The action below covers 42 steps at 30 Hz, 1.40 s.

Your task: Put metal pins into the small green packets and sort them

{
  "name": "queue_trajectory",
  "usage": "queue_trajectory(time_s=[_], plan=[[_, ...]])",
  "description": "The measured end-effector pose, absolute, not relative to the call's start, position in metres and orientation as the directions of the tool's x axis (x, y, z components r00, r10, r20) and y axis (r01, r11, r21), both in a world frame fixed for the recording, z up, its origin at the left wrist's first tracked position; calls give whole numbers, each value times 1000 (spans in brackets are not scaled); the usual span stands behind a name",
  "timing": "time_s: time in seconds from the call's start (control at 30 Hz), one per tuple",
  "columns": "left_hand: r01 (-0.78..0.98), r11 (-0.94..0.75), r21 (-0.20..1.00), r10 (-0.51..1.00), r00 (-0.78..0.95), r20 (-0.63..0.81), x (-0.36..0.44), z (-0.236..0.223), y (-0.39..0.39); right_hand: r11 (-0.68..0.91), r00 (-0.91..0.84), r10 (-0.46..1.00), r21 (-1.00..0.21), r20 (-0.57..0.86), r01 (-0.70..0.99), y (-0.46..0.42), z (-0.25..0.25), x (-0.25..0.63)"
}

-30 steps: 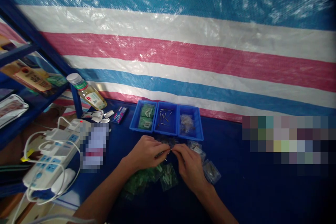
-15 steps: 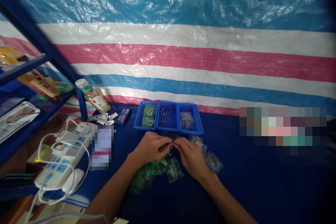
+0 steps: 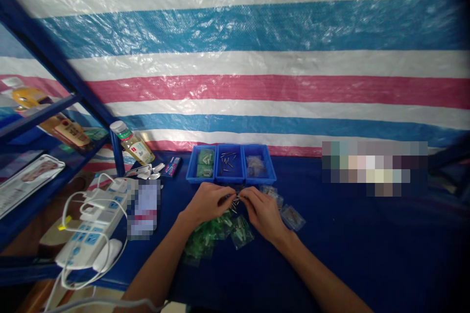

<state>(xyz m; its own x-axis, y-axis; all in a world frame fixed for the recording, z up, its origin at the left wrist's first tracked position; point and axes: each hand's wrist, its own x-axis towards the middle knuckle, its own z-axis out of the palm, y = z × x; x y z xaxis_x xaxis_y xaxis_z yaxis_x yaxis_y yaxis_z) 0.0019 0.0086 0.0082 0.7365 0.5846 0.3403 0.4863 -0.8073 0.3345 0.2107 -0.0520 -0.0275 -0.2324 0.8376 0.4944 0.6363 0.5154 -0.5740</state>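
My left hand (image 3: pixel 207 203) and my right hand (image 3: pixel 262 214) meet at the fingertips above the dark blue tabletop (image 3: pixel 341 244). Between them is a tiny cluster of thin metal pins (image 3: pixel 233 198), though the fingers hide part of it. Below my hands lie clear bags of green parts (image 3: pixel 238 232). Small clear packets (image 3: pixel 292 217) sit by my right hand. Just ahead stand three blue plastic bins (image 3: pixel 230 145). The left bin holds green packets (image 3: pixel 204 164), the middle one loose metal pins (image 3: pixel 228 162), and the right one a clear bag (image 3: pixel 255 166).
A white power strip (image 3: pixel 93 234) with plugs and tangled cables lies left of the bins. Behind it are a plastic bottle (image 3: pixel 132 143), a small blue box (image 3: pixel 172 166) and a blue metal shelf frame (image 3: pixel 44 54). A striped tarp wall (image 3: pixel 257 88) backs the table.
The view has swung and levelled, so the tarp stripes now run nearly straight. My hands remain together over the green bags, fingertips still at the pins.
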Motion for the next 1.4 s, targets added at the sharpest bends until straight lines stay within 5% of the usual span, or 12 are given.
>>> queue_trajectory(time_s=[1.4], plan=[[462, -815, 351, 577, 708, 408, 6, 3, 7, 463, -207, 872, -609, 444, 644, -50, -23, 218]])
